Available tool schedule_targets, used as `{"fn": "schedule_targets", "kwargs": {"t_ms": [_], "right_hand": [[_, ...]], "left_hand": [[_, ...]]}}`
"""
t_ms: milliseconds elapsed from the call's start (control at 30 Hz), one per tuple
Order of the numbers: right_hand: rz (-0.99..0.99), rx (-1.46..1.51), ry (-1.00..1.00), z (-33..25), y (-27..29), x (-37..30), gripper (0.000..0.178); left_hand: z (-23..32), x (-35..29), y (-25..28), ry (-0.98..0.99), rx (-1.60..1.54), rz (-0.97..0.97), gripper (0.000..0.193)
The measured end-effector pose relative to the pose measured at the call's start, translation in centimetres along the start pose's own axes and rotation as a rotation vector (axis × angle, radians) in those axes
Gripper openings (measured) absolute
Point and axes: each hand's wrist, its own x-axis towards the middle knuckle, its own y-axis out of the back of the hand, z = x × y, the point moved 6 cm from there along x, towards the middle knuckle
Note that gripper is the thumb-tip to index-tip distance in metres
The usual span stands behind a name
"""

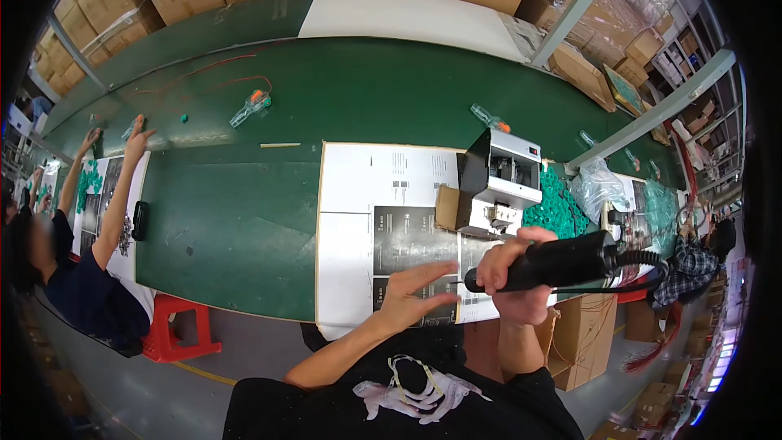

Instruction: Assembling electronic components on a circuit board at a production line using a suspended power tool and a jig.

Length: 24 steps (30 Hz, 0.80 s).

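Note:
Held level in my right hand [513,277] is a black electric screwdriver [562,265], its thin bit pointing left and a coiled cord trailing from its back end. Thumb and fingers of my left hand [415,293] are spread apart around the bit's tip, with nothing visible between them. Both hands are over the near edge of a printed white and black sheet [350,236] on the green table. Just beyond them stands a white and black box-shaped machine [501,175] with an open front. Beside it lies a pile of green plastic parts [558,208].
Clear plastic pieces with orange ends [251,106] lie across the green table [228,228]. A metal post [652,110] rises at the right. An open cardboard box [582,342] stands below the table edge. Co-workers sit left [90,285] and right [692,261], near a red stool [179,330].

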Motion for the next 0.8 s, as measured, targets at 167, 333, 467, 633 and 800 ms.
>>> {"fn": "schedule_targets", "kwargs": {"t_ms": [167, 333, 467, 633, 800], "right_hand": [[-0.145, -0.116, 0.013, -1.6, 2.1, 1.3, 0.071], [-0.439, 0.072, 0.019, -2.6, 4.0, 4.0, 0.077], [-0.454, 0.028, -0.038, -3.1, 5.5, 3.6, 0.072], [-0.479, -0.047, -0.068, -2.6, 7.0, 3.8, 0.071], [-0.272, -0.086, -0.027, -1.8, 8.3, 3.1, 0.066]], "left_hand": [[-0.5, 11.4, 3.8, -0.194, 0.303, 0.040, 0.024], [-10.7, 32.1, -0.1, -0.454, 0.698, -0.212, 0.029], [-15.7, 37.9, -6.1, -0.455, 0.940, -0.385, 0.036], [-15.9, 38.6, -5.9, -0.445, 1.008, -0.523, 0.037], [-12.6, 31.5, 4.1, -0.364, 0.995, -0.271, 0.036]]}}
